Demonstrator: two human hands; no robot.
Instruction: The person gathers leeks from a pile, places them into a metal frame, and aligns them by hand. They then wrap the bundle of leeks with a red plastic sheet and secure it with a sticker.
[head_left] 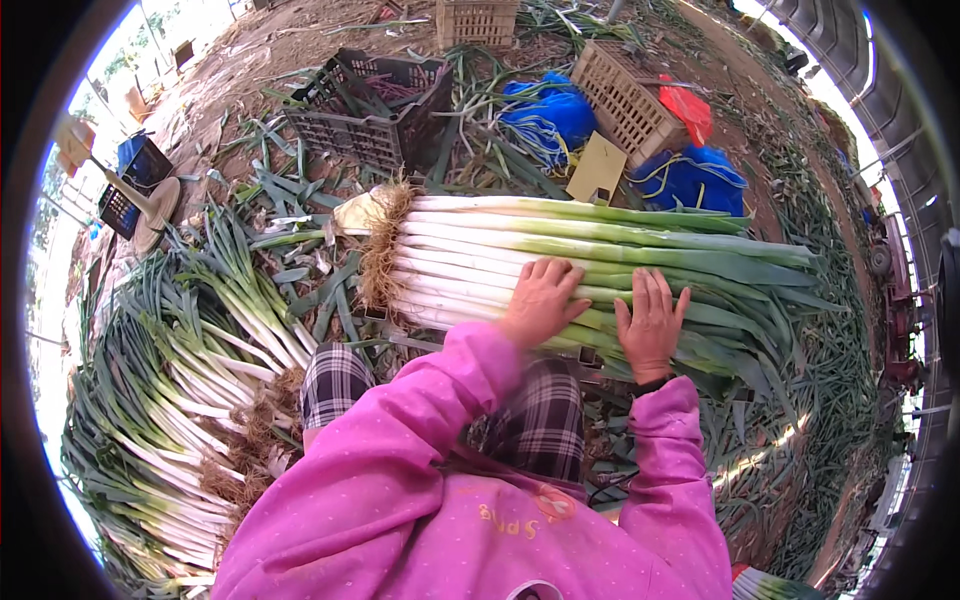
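Note:
A thick row of leeks [470,240] lies crosswise before me, white shanks and brown roots to the left, green leaves to the right. My left hand [543,300] rests on the leeks where white turns to green, its fingers stretched out over them. Further right, my right hand [652,318] lies flat on the green part with thumb and fingers apart. Neither hand is wrapped round anything. What supports the leeks is mostly hidden beneath them.
A big heap of leeks [190,430] covers the ground at left. Beyond the row stand a black crate [370,125], a tan crate [625,100] and blue bundles with cords [550,115]. A stand with a round base [155,215] is at far left. Cut leaves litter the ground at right.

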